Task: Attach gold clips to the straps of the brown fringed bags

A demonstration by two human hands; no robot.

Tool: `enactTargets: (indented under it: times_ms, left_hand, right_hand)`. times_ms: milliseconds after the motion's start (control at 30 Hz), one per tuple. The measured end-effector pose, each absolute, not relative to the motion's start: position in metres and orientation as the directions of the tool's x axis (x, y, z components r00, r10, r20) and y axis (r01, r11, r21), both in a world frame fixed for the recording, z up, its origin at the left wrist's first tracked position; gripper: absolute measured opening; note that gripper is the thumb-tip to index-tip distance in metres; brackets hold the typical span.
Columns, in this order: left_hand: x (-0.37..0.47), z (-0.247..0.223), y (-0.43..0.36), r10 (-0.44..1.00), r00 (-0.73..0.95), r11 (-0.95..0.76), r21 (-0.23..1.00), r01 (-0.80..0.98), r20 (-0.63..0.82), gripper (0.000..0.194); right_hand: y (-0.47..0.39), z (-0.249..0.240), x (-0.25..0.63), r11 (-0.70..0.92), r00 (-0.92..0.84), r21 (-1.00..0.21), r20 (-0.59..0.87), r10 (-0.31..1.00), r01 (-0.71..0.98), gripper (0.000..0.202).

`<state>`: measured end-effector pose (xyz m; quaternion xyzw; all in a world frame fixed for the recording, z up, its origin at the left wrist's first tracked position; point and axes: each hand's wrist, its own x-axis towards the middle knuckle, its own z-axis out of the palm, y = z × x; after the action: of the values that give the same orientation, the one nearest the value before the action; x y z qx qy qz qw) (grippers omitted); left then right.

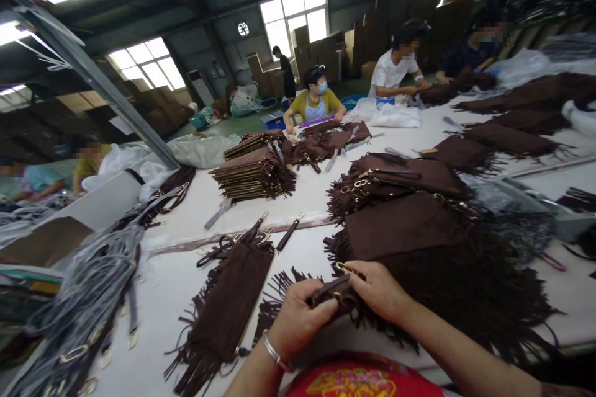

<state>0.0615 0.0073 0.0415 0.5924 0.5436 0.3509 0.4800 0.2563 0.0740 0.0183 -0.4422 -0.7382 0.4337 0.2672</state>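
Note:
My left hand (298,316) and my right hand (379,288) both pinch a dark brown strap (328,290) at the top corner of a brown suede fringed bag (419,242) that lies in front of me. A gold metal clasp (343,268) shows just above my right thumb. A silver bangle (271,347) circles my left wrist. Another fringed brown bag (233,301) lies flat to the left of my hands, with loose straps (218,251) at its top end.
The long white table (307,198) holds stacks of brown bags (254,173) and more bags (395,177) behind mine. Grey straps with buckles (88,298) pile at the left. Several seated people work along the far side, among them one in a yellow top (315,102).

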Motion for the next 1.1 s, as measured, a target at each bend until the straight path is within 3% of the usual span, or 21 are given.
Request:
enactTargets:
  times_ms: [67,167,267,433,667,900,1100]
  left_hand:
    - [0.062,0.028,0.01,0.962,0.19,0.184,0.981,0.068,-0.194,0.032]
    - [0.066,0.004,0.016,0.921,-0.006,0.371,0.878,-0.301,-0.391,0.041]
    - [0.071,-0.01,0.018,0.855,-0.159,0.399,0.823,-0.404,-0.493,0.04]
    - [0.077,-0.002,0.012,0.914,-0.083,0.378,0.908,-0.179,-0.397,0.039]
    - [0.081,0.011,0.007,0.978,-0.047,0.21,0.943,0.26,-0.205,0.017]
    - [0.084,0.014,0.006,0.988,-0.058,0.155,0.914,0.374,-0.144,0.015]
    - [0.086,0.01,0.009,0.987,-0.105,0.157,0.871,0.466,-0.122,0.016]
  right_hand:
    - [0.075,0.019,0.257,0.243,-0.48,-0.861,-0.001,0.877,0.446,0.028]
    - [0.074,0.02,0.257,0.252,-0.47,-0.849,0.005,0.882,0.464,0.029]
    - [0.071,0.021,0.257,0.246,-0.448,-0.857,0.02,0.894,0.452,0.03]
    - [0.06,0.024,0.255,0.31,-0.491,-0.817,0.038,0.87,0.486,0.027]
    - [0.056,0.019,0.25,0.368,-0.48,-0.678,0.025,0.877,0.637,0.027]
    - [0.05,0.015,0.247,0.363,-0.474,-0.581,-0.045,0.879,0.728,0.026]
    - [0.047,0.014,0.248,0.358,-0.478,-0.606,-0.042,0.877,0.71,0.024]
